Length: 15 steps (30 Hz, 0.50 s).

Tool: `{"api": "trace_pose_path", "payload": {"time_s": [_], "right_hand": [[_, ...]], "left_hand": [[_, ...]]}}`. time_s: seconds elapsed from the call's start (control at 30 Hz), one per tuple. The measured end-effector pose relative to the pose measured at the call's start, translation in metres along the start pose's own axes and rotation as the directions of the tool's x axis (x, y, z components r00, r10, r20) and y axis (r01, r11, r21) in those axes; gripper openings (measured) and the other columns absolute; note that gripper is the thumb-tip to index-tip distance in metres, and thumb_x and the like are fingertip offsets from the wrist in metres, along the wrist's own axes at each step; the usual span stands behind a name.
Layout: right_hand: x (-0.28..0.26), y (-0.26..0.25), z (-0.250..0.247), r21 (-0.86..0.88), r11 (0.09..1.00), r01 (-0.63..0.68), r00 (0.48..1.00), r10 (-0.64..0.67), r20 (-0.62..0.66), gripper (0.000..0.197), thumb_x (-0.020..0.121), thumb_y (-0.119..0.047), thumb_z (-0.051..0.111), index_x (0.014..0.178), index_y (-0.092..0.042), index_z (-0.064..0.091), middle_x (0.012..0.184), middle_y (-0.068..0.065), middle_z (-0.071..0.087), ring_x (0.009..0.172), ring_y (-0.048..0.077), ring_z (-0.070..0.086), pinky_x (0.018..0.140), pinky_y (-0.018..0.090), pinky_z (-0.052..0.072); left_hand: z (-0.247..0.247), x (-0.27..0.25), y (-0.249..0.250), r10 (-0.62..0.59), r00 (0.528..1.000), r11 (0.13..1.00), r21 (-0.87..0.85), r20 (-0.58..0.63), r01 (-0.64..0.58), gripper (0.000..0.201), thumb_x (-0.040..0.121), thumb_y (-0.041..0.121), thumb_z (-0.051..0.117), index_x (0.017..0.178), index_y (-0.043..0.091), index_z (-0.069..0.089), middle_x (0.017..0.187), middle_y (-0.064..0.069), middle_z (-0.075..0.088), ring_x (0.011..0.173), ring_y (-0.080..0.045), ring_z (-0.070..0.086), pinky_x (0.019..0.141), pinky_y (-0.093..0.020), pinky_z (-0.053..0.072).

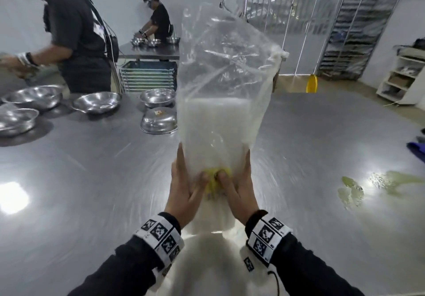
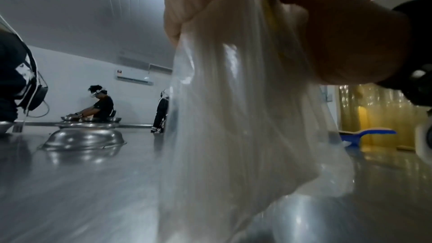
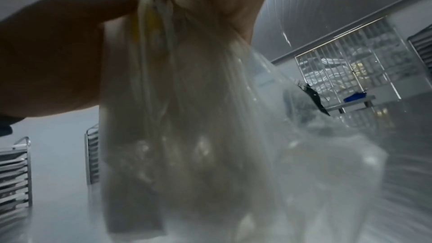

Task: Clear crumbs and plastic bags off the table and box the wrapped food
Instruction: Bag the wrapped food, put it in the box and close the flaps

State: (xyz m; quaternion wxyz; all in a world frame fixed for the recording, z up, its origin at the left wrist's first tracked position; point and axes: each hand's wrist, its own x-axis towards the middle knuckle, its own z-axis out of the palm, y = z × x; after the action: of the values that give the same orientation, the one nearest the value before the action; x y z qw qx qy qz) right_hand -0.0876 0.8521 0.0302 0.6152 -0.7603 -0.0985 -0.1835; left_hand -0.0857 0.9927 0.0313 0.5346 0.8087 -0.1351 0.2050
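Note:
A large clear plastic bag [image 1: 220,88] is held upright over the steel table [image 1: 92,180], its open top reaching high. My left hand [image 1: 187,187] and right hand [image 1: 240,187] clasp its lower part from either side, fingers straight up along the sides and thumbs pressing in at the front. Between the thumbs sits something yellow [image 1: 215,178] inside the plastic. In the left wrist view the bag [image 2: 233,117] hangs down towards the table. The right wrist view shows the bag [image 3: 198,136] blurred, with the yellow piece [image 3: 151,17] near my thumb.
Steel bowls [image 1: 96,105] [image 1: 158,97] stand at the back left, and one upturned bowl [image 1: 159,121] lies beside the bag. A greenish smear with crumbs [image 1: 351,190] marks the table at right. One person [image 1: 76,38] works at the left, another [image 1: 156,19] behind.

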Motion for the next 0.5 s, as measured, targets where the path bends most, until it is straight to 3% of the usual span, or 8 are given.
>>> {"api": "trace_pose_path", "payload": {"time_s": [0.07, 0.17, 0.2, 0.27, 0.33, 0.37, 0.43, 0.5], "right_hand": [[-0.011, 0.008, 0.001, -0.031, 0.999, -0.014, 0.999, 0.015, 0.031, 0.081, 0.078, -0.068, 0.048, 0.140, -0.056, -0.003, 0.148, 0.001, 0.032, 0.133, 0.013, 0.037, 0.107, 0.042, 0.038], [-0.025, 0.016, -0.001, -0.041, 0.999, -0.031, 0.997, 0.033, 0.066, 0.079, 0.076, -0.072, 0.047, 0.136, -0.062, -0.002, 0.146, 0.007, 0.037, 0.130, 0.023, 0.044, 0.101, 0.051, 0.043], [-0.024, 0.013, -0.001, -0.008, 0.999, -0.037, 0.998, 0.038, 0.049, 0.081, 0.076, -0.068, 0.050, 0.140, -0.055, 0.002, 0.141, 0.008, 0.043, 0.123, 0.023, 0.051, 0.095, 0.050, 0.049], [-0.020, 0.009, -0.004, 0.092, 0.995, -0.033, 0.999, 0.029, 0.038, 0.083, 0.075, -0.056, 0.053, 0.144, -0.037, 0.010, 0.128, 0.004, 0.054, 0.104, 0.009, 0.063, 0.078, 0.034, 0.058], [-0.016, -0.002, -0.005, 0.100, 0.994, 0.033, 0.999, -0.036, 0.026, 0.076, 0.076, -0.051, 0.049, 0.141, -0.042, 0.010, 0.122, -0.008, 0.056, 0.097, -0.005, 0.062, 0.072, 0.019, 0.055], [-0.014, -0.010, -0.004, 0.093, 0.993, 0.069, 0.997, -0.071, 0.017, 0.071, 0.076, -0.051, 0.047, 0.137, -0.049, 0.009, 0.122, -0.015, 0.053, 0.099, -0.010, 0.059, 0.074, 0.016, 0.053], [-0.009, -0.027, -0.005, 0.111, 0.988, 0.107, 0.994, -0.105, -0.019, 0.064, 0.077, -0.053, 0.045, 0.130, -0.058, 0.009, 0.122, -0.027, 0.045, 0.103, -0.015, 0.054, 0.080, 0.014, 0.051], [-0.002, -0.047, -0.006, 0.145, 0.977, 0.153, 0.987, -0.145, -0.064, 0.060, 0.079, -0.052, 0.044, 0.130, -0.056, 0.013, 0.118, -0.037, 0.042, 0.103, -0.021, 0.051, 0.079, 0.007, 0.048]], "left_hand": [[0.000, -0.010, -0.007, -0.015, 0.999, 1.000, 0.004, 0.034, 0.015, 0.089, 0.078, 0.074, 0.039, 0.146, 0.038, -0.006, 0.144, -0.006, 0.035, 0.127, -0.019, 0.045, 0.101, -0.041, 0.044], [-0.003, -0.027, -0.014, -0.010, 0.998, 0.998, 0.061, 0.061, 0.006, 0.087, 0.078, 0.076, 0.036, 0.146, 0.043, -0.008, 0.148, -0.002, 0.033, 0.131, -0.018, 0.042, 0.102, -0.050, 0.043], [-0.004, -0.026, -0.011, -0.008, 0.999, 0.999, 0.047, 0.046, 0.006, 0.086, 0.077, 0.077, 0.036, 0.145, 0.046, -0.007, 0.148, -0.001, 0.034, 0.130, -0.018, 0.042, 0.101, -0.050, 0.043], [-0.007, -0.014, 0.003, -0.015, 1.000, 0.999, -0.053, -0.005, 0.015, 0.088, 0.075, 0.077, 0.040, 0.146, 0.043, -0.001, 0.144, -0.003, 0.040, 0.125, -0.019, 0.048, 0.098, -0.049, 0.046], [-0.010, 0.001, 0.024, -0.009, 0.996, 0.988, -0.155, -0.090, -0.005, 0.091, 0.074, 0.071, 0.048, 0.147, 0.033, 0.008, 0.136, 0.002, 0.049, 0.118, -0.009, 0.054, 0.095, -0.042, 0.050], [-0.012, 0.009, 0.037, 0.005, 0.992, 0.980, -0.199, -0.127, -0.031, 0.088, 0.074, 0.068, 0.050, 0.146, 0.033, 0.012, 0.132, 0.011, 0.050, 0.115, 0.001, 0.054, 0.096, -0.033, 0.050], [-0.018, 0.022, 0.058, 0.089, 0.978, 0.972, -0.196, -0.191, -0.127, 0.084, 0.078, 0.064, 0.051, 0.143, 0.035, 0.008, 0.133, 0.032, 0.034, 0.116, 0.022, 0.041, 0.098, -0.007, 0.038], [-0.023, 0.033, 0.072, 0.168, 0.952, 0.963, -0.163, -0.257, -0.214, 0.081, 0.080, 0.056, 0.052, 0.142, 0.027, 0.008, 0.131, 0.044, 0.020, 0.118, 0.032, 0.026, 0.095, 0.006, 0.025]]}}
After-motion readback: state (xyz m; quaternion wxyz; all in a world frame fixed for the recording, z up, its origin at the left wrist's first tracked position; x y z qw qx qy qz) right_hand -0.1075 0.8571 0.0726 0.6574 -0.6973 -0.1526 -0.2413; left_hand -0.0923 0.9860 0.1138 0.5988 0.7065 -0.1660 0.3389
